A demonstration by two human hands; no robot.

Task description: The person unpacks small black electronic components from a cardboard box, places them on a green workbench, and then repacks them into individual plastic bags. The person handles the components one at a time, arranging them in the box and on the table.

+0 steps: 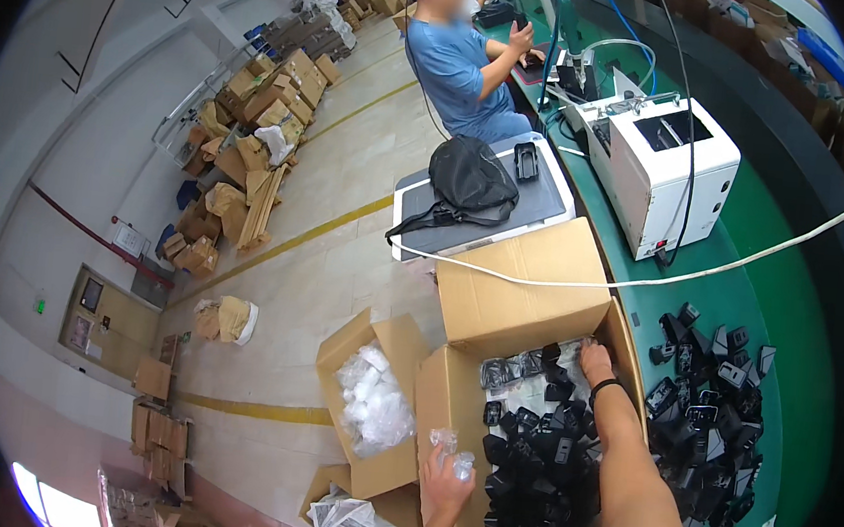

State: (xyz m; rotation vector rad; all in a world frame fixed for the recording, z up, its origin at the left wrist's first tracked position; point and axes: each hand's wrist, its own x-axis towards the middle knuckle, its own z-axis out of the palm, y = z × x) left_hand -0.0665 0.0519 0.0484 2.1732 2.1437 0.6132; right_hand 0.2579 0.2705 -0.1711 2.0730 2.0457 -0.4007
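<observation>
A large open cardboard box (452, 387) stands in front of me, filled with black plastic parts (535, 459). My left hand (445, 488) is at the box's left wall, closed on crumpled clear plastic bags (462, 466). Inside the far right corner of the box, my right hand (594, 363) has its fingers curled beside clear plastic wrapping (571, 354); what they grip, if anything, is hidden. Along the far side of the box lie several black parts wrapped in clear plastic (503, 373).
Loose black parts (710, 409) are heaped on the green table (681, 286) at right. A box of clear plastic bags (370, 400) stands to the left. A white cable (733, 266) crosses above the box flap. A white machine (666, 174) and a seated person (464, 66) are farther off.
</observation>
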